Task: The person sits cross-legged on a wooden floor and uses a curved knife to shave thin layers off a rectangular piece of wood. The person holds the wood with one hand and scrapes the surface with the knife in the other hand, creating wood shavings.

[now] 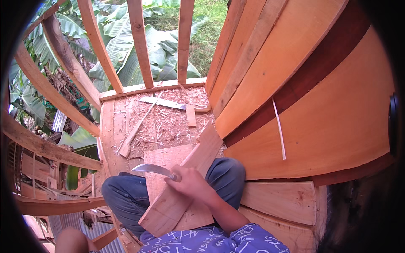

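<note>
My right hand (188,182) is closed round the handle of a curved knife (152,168), its blade pointing left. The hand is above a wooden plank (168,206) that lies slantwise across my lap. Beneath that plank a wider board (164,157) rests between my knees. At the lower left edge a bent part of my left arm (72,241) shows, but the left hand itself is out of the picture.
Wood shavings (168,126) cover the plank floor ahead. On them lie a machete (162,102), a small wood block (191,116) and a long tapered stick (137,133). Wooden railing bars (141,46) stand ahead and left; a board wall (320,114) rises on the right.
</note>
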`<action>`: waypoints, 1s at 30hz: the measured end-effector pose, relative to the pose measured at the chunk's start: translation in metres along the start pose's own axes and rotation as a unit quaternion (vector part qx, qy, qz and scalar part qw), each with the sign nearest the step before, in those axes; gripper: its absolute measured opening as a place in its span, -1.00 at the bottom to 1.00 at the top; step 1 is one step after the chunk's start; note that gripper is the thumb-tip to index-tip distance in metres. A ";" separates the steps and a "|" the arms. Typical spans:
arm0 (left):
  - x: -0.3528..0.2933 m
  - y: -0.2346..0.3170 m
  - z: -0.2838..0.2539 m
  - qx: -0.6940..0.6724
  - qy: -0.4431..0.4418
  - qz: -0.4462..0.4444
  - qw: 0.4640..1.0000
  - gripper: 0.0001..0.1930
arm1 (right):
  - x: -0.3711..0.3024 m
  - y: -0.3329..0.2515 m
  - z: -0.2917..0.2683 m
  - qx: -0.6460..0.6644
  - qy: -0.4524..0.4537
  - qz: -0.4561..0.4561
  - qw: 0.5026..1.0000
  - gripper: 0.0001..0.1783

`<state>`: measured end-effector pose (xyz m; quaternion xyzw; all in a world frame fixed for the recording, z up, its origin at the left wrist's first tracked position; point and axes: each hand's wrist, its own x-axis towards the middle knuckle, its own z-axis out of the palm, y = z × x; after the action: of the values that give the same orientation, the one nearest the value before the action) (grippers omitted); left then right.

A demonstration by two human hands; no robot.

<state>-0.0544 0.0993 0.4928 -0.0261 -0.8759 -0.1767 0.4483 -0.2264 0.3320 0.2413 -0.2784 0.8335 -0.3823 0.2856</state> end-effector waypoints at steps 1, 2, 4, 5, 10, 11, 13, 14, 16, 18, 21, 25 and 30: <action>-0.026 0.007 -0.005 -0.008 0.007 -0.053 0.999 -0.24 | -0.002 0.000 0.000 0.015 0.003 -0.004 1.000 -0.51; -0.051 0.013 -0.004 -0.019 0.008 -0.110 0.994 -0.24 | -0.003 0.001 -0.002 0.026 0.010 -0.005 1.000 -0.50; -0.101 0.021 0.001 -0.049 -0.052 -0.278 0.958 -0.25 | -0.003 0.001 0.001 0.042 0.025 -0.016 0.999 -0.52; -0.122 0.021 0.008 -0.067 -0.115 -0.371 0.919 -0.25 | -0.004 0.000 0.004 0.045 0.031 -0.025 0.998 -0.53; -0.174 -0.001 0.081 -0.232 -0.523 -0.384 0.725 -0.32 | -0.009 -0.006 -0.006 0.036 0.037 -0.005 0.999 -0.55; -0.172 -0.002 0.095 -0.283 -0.564 -0.402 0.663 -0.34 | -0.010 -0.005 -0.004 0.039 0.042 -0.009 0.998 -0.55; -0.159 -0.008 0.120 -0.334 -0.599 -0.412 0.600 -0.35 | -0.014 -0.003 -0.003 0.068 0.040 -0.023 0.997 -0.57; -0.152 -0.011 0.133 -0.296 -0.637 -0.452 0.550 -0.38 | -0.018 -0.002 0.003 0.090 0.072 -0.041 0.993 -0.58; -0.167 -0.008 0.150 -0.302 -0.614 -0.400 0.609 -0.42 | -0.027 0.002 0.012 0.127 0.145 -0.075 0.978 -0.59; -0.177 -0.011 0.150 -0.295 -0.597 -0.400 0.630 -0.45 | -0.045 0.000 0.005 0.147 0.119 -0.032 0.981 -0.61; -0.186 -0.010 0.149 -0.307 -0.561 -0.411 0.650 -0.49 | -0.074 0.035 0.015 0.057 0.107 0.003 0.993 -0.51; -0.187 0.000 0.151 -0.306 -0.519 -0.419 0.679 -0.53 | -0.090 0.036 0.027 0.004 0.006 0.090 0.996 -0.40; -0.196 0.010 0.145 -0.271 -0.508 -0.448 0.684 -0.54 | -0.083 0.031 0.030 -0.040 0.060 0.076 0.995 -0.37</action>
<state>-0.0480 0.1786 0.2619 0.1635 -0.7905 -0.5458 -0.2248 -0.1569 0.3918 0.2221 -0.2026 0.8824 -0.3417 0.2522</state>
